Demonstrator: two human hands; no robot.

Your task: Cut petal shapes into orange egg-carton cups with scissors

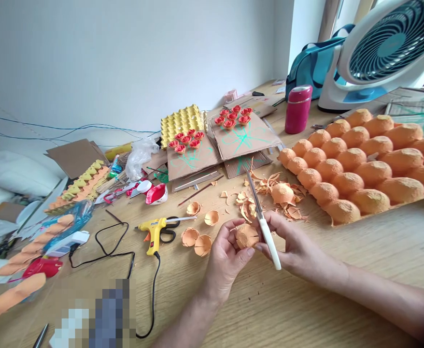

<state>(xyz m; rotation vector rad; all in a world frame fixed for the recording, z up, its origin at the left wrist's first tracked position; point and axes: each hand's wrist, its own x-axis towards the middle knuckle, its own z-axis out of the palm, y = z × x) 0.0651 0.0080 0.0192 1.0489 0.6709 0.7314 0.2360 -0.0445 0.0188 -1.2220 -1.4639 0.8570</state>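
My left hand (228,256) is closed around an orange egg-carton cup (247,237), whose rim has slits cut into it. In my right hand (288,239) is a knife with a white handle (269,243), its blade tilted up and away from me. The fingertips of the right hand also touch the cup's right side. Left of my hands, several cut orange cups (212,218) lie on the wooden table. Beyond the knife, orange carton scraps (248,209) are heaped around another cup (283,194).
An orange egg tray (369,181) lies on the right. A yellow glue gun (154,236) with a black cord sits left of the cups. Cardboard panels (193,162) with red flowers (186,139) stand behind, near a magenta flask (298,110) and a fan (386,48).
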